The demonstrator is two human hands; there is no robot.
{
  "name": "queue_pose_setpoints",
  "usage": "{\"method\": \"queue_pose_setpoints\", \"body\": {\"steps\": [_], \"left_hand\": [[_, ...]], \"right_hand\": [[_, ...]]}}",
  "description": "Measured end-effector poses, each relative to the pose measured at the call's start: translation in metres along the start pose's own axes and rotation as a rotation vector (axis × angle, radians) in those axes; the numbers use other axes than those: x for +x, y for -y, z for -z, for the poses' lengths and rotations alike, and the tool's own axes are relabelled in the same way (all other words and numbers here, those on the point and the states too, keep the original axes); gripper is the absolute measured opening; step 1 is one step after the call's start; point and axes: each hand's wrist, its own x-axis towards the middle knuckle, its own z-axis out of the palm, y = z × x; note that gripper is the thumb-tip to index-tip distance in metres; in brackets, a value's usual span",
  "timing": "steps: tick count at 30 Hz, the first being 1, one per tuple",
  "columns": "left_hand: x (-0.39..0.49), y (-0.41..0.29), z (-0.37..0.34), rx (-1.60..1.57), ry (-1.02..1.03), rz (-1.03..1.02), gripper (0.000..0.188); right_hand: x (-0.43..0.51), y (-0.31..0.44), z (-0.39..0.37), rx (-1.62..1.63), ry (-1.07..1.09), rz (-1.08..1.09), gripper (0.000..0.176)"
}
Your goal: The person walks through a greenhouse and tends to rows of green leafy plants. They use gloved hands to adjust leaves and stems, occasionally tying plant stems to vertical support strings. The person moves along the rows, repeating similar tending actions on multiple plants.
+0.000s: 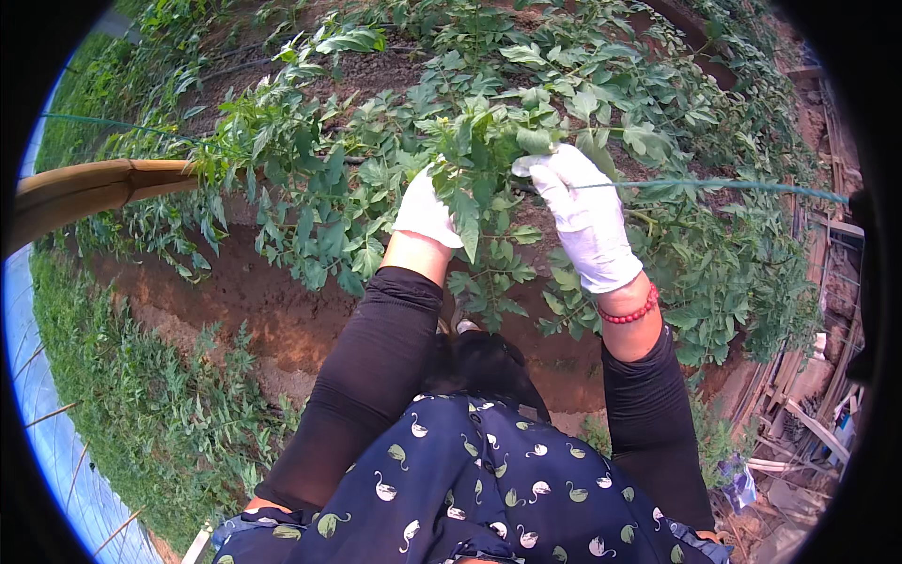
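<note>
Both my hands wear thin white gloves and reach into a row of leafy tomato plants. My left hand (427,208) is among the leaves of a tomato plant (465,158), its fingers largely hidden by the foliage. To its right, my right hand (581,204) has bent fingers close together at the green twine (705,184), which runs from it to the right edge. A leaf lies against its fingertips; whether they pinch the twine or a stem, I cannot tell. Between the hands the twine is hidden by leaves.
A bamboo pole (113,187) juts in from the left, below another stretch of green twine (127,123). Bare soil (268,303) runs between plant rows. Wooden slats and debris (810,395) lie at the right. Blue sheeting (42,423) borders the left side.
</note>
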Motion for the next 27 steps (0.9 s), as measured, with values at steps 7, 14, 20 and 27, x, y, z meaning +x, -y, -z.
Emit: {"method": "queue_pose_setpoints", "body": {"steps": [7, 14, 20, 27], "left_hand": [[0.005, -0.014, -0.014, 1.115, 0.233, -0.237, 0.028], [0.017, -0.021, -0.025, 0.439, 0.088, 0.259, 0.043], [0.035, 0.006, 0.035, -0.172, -0.043, 0.032, 0.075], [-0.02, -0.05, -0.02, -0.574, -0.032, 0.619, 0.108]], "right_hand": [[-0.025, 0.004, -0.009, -0.174, -0.151, 0.045, 0.011], [-0.029, 0.002, -0.004, -0.203, -0.058, 0.147, 0.009], [-0.014, -0.002, -0.003, 0.169, -0.074, -0.045, 0.009], [0.004, -0.005, 0.002, 0.26, -0.038, -0.198, 0.02]]}}
